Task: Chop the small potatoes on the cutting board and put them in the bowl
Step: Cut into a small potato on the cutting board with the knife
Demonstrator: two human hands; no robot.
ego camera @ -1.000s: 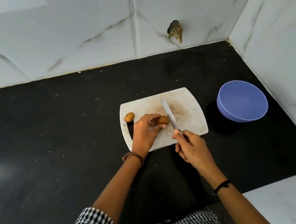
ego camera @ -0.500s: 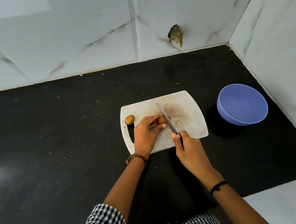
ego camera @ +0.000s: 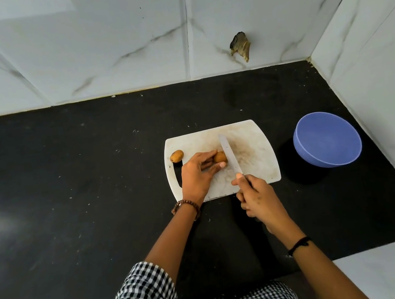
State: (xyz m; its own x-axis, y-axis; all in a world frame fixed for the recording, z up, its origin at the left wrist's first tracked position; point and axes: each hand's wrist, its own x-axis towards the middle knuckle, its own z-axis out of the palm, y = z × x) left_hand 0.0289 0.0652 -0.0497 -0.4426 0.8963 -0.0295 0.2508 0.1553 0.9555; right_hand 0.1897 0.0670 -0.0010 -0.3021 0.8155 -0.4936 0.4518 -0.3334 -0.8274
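Note:
A stained white cutting board (ego camera: pixel 253 142) lies on the black counter. My left hand (ego camera: pixel 196 175) pins a small brown potato (ego camera: pixel 220 157) on the board with its fingertips. My right hand (ego camera: pixel 256 196) grips the handle of a knife (ego camera: pixel 229 154), whose blade lies against the right side of that potato. A second small potato (ego camera: pixel 176 156) rests alone near the board's left edge, above the handle slot. The blue bowl (ego camera: pixel 327 138) stands to the right of the board and looks empty.
White marble-tiled walls close the counter (ego camera: pixel 69 178) at the back and on the right, right behind the bowl. A brown torn patch (ego camera: pixel 240 46) marks the back wall. The counter's front edge runs under my checked shirt.
The knife blade has shifted slightly on the potato, from over it to its right side. My left hand keeps holding the same potato. The view has tilted a little.

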